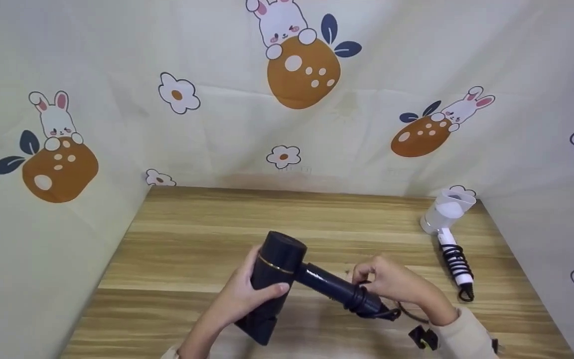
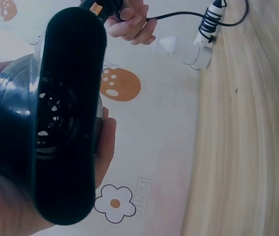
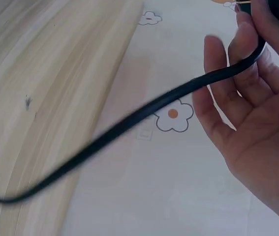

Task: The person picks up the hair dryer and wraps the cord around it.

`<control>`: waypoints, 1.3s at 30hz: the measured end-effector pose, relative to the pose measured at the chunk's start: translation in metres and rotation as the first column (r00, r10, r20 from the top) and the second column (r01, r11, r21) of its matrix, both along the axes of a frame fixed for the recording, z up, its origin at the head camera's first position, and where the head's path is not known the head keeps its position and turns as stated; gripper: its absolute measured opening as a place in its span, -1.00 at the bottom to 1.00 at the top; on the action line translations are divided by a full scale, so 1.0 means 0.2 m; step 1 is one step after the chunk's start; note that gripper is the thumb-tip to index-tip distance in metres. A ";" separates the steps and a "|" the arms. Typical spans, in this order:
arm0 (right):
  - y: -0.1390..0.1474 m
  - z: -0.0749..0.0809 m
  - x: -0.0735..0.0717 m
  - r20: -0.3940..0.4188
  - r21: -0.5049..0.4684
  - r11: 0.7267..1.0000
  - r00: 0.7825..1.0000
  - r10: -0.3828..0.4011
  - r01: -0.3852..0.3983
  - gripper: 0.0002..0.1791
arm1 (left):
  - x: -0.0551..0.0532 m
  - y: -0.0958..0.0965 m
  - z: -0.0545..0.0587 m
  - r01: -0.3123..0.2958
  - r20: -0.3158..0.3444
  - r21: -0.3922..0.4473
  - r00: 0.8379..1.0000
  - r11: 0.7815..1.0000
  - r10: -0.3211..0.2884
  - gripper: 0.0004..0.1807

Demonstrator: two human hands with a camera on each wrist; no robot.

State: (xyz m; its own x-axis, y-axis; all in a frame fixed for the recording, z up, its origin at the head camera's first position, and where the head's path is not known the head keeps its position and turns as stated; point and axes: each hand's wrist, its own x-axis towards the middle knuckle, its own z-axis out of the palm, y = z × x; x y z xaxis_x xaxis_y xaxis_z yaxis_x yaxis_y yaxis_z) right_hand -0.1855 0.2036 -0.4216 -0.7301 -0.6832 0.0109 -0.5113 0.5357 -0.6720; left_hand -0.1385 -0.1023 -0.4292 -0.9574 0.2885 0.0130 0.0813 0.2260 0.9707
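Observation:
A dark hair dryer with a thin gold ring is held above the table by my left hand, which wraps round its barrel with the thumb across the front. Its flat nozzle faces the left wrist camera. The handle slants down to the right, with black cord wound in loops near its end. At those loops, my right hand pinches the cord between thumb and forefinger. In the right wrist view, a loose length of cord trails away from the fingers.
On the wooden table, a white hair dryer with black cord wound round its handle lies at the right. A small black object is beside my right sleeve. Patterned cloth hangs behind and at both sides.

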 end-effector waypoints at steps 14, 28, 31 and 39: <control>0.00 0.00 0.00 -0.027 -0.002 0.983 0.983 -0.184 0.184 -0.62 | -0.01 0.04 -0.04 -0.107 -0.104 -0.217 0.991 0.970 0.086 -0.09; -0.08 0.06 0.09 0.105 -0.103 0.920 0.924 -0.367 0.377 -0.59 | -0.02 0.08 -0.06 -0.252 -0.097 -0.194 0.967 0.948 0.237 -0.06; -0.09 0.08 0.12 0.202 -0.152 0.900 0.904 -0.376 0.408 -0.55 | -0.03 0.08 -0.06 -0.299 -0.107 -0.168 0.953 0.939 0.284 -0.07; -0.14 0.07 0.19 0.306 -0.260 0.926 0.933 -0.190 0.274 -0.60 | -0.04 0.09 -0.07 -0.408 -0.090 -0.038 0.910 0.912 0.404 -0.03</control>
